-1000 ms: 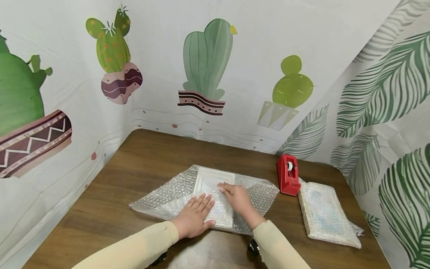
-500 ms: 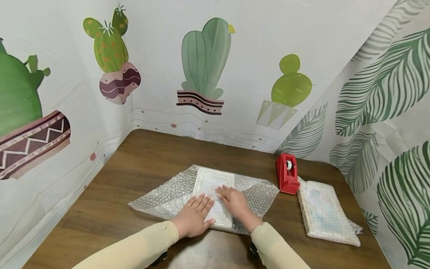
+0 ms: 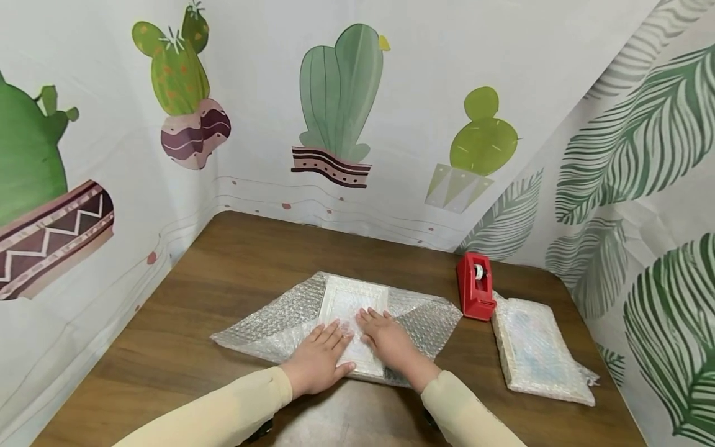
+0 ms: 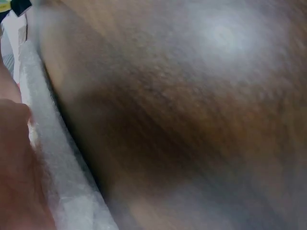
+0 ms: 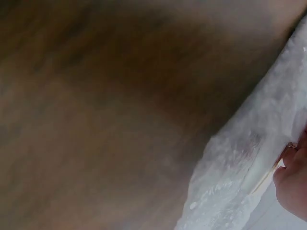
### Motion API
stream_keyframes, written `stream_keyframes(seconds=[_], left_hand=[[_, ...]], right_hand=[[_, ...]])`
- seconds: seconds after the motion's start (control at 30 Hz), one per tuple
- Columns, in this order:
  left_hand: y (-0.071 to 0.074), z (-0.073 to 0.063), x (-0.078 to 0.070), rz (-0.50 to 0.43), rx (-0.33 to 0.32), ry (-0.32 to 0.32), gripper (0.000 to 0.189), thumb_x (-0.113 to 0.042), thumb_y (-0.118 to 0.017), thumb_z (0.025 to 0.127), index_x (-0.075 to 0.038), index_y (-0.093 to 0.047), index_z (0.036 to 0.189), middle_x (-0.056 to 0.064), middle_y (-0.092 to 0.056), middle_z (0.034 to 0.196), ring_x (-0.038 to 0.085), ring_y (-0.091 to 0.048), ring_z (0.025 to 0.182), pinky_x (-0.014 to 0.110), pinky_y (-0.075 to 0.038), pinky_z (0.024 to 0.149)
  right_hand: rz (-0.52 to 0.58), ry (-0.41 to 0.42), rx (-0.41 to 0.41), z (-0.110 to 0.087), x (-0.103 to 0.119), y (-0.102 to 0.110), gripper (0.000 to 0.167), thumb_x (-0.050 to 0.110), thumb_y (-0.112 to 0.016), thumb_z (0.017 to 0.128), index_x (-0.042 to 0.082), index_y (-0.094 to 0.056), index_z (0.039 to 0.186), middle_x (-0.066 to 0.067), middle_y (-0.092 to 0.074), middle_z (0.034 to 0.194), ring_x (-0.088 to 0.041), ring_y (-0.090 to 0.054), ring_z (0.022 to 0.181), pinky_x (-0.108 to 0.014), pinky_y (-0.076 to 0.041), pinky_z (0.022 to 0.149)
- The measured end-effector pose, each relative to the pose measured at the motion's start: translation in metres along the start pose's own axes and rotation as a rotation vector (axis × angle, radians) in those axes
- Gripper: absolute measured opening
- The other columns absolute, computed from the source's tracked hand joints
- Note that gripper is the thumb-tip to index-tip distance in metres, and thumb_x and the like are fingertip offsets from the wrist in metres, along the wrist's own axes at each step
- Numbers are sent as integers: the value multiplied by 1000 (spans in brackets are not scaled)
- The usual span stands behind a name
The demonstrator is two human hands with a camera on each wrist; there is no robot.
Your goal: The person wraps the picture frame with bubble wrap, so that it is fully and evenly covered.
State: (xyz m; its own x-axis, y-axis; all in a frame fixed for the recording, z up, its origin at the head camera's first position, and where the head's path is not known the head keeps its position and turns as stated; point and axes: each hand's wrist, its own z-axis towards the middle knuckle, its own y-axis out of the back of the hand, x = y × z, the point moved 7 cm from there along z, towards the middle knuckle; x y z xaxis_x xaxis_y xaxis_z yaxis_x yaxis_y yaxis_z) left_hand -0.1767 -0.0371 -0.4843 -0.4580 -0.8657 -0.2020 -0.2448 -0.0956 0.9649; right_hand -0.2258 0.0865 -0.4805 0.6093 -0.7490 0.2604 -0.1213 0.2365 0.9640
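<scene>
A white picture frame (image 3: 365, 296) lies flat on the table, with bubble wrap (image 3: 279, 316) under it and folded partly over it; wrap flaps spread out to the left and right. My left hand (image 3: 317, 357) rests on the frame's lower left part with its fingers extended. On the middle of the frame, toward the right, lies my right hand (image 3: 393, 341), palm down, fingers straight and close to the left fingertips. In the left wrist view, the wrapped edge (image 4: 62, 158) runs beside the hand. The right wrist view shows the bubble wrap (image 5: 230, 172) next to part of the right hand.
At the right back stands a red tape dispenser (image 3: 476, 288). Beside it, nearer the right table edge, lies a second flat package (image 3: 542, 351) wrapped in bubble wrap. A printed cactus cloth (image 3: 251, 112) hangs behind the brown wooden table (image 3: 268, 245).
My right hand's fingers have gone from a curled pinch to lying straight on the frame, slightly lower and left. The left hand stays put. The view has shifted slightly.
</scene>
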Motion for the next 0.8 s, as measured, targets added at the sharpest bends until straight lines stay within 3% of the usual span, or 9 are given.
stream_keyframes(seconds=[0.2, 0.27, 0.37, 0.43, 0.5, 0.57, 0.63, 0.73, 0.8], left_hand=[[10, -12, -11, 121, -97, -47, 57, -45, -52, 104, -9, -55, 148, 8, -54, 156, 26, -49, 147, 45, -41, 121], [14, -19, -17, 173, -146, -103, 51, -40, -57, 102, -10, -60, 143, 8, -62, 148, 24, -58, 138, 42, -49, 113], [24, -26, -25, 203, -274, -216, 43, -34, -66, 97, -12, -67, 133, 4, -73, 127, 20, -68, 119, 36, -56, 103], [29, -25, -24, 199, -354, -252, 47, -37, -72, 93, -12, -67, 132, 3, -72, 121, 19, -68, 113, 35, -56, 101], [32, -19, -20, 167, -390, -249, 60, -44, -73, 90, -9, -63, 137, 6, -69, 126, 22, -65, 118, 37, -54, 105], [27, -9, -13, 117, -334, -200, 79, -54, -70, 90, -4, -52, 147, 14, -60, 144, 29, -56, 135, 42, -48, 115], [18, 1, -6, 61, -231, -152, 93, -63, -65, 90, -1, -40, 155, 18, -45, 160, 33, -44, 149, 48, -39, 123], [5, 7, -3, 36, -102, -97, 100, -70, -59, 90, -2, -33, 159, 16, -32, 168, 32, -32, 157, 50, -30, 128], [1, 6, -5, 68, -71, -89, 97, -71, -55, 92, -2, -35, 158, 15, -33, 167, 30, -33, 157, 49, -29, 128]], right_hand=[[-12, 1, 4, 0, 2, 1, 44, 14, -60, 100, -2, -59, 141, -17, -57, 150, -37, -55, 140, -58, -41, 117], [-20, 1, 1, 0, 2, 1, 44, 15, -60, 100, -1, -58, 142, -17, -57, 150, -37, -55, 140, -58, -42, 117], [-40, 3, -9, 0, 2, 3, 45, 15, -62, 100, -1, -59, 141, -17, -58, 149, -36, -55, 140, -57, -42, 117], [-52, 4, -12, 0, 2, 4, 45, 16, -62, 100, 0, -59, 141, -16, -58, 149, -36, -55, 140, -57, -42, 117], [-60, 5, -11, 1, 1, 4, 44, 17, -62, 100, 1, -60, 141, -16, -58, 150, -36, -55, 140, -57, -42, 117], [-63, 1, -2, 1, 1, 2, 44, 18, -61, 101, 1, -60, 141, -15, -57, 151, -36, -54, 141, -56, -42, 118], [-59, -9, 14, 1, 0, 0, 44, 19, -60, 102, 2, -59, 142, -14, -56, 152, -35, -53, 143, -56, -41, 119], [-56, -21, 31, 0, 0, -2, 45, 19, -59, 102, 2, -58, 144, -15, -55, 153, -35, -52, 144, -56, -41, 119], [-53, -24, 34, -1, 0, -2, 46, 19, -59, 102, 2, -57, 145, -15, -55, 153, -35, -51, 144, -56, -41, 119]])
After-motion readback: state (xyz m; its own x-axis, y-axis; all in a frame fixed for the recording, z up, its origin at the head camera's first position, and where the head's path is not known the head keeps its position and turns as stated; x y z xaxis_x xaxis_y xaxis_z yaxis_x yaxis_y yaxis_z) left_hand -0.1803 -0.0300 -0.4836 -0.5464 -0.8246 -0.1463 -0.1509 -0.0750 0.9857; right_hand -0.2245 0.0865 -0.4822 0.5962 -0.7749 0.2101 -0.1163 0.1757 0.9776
